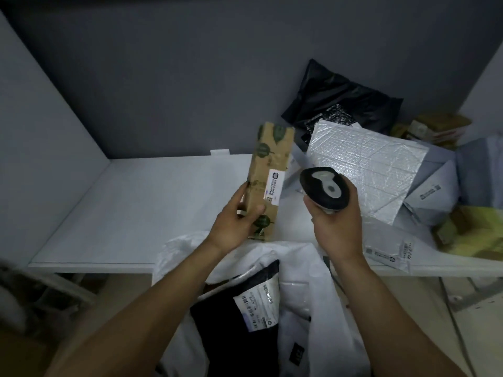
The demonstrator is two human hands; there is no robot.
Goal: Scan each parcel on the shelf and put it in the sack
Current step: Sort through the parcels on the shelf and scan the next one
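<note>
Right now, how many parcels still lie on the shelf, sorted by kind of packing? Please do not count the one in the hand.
Black plastic bags: 1
Silver bubble mailers: 1
Grey or white plastic bags: 3
Cardboard boxes: 2
Total: 7 that I can tell apart; more may be hidden.

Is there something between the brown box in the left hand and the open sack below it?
Nothing visible blocks it. The left hand holds the brown box upright just above the white sack, whose mouth is open below. A black parcel already lies inside, with room beside it. The right hand holds the scanner off to the side.
</note>
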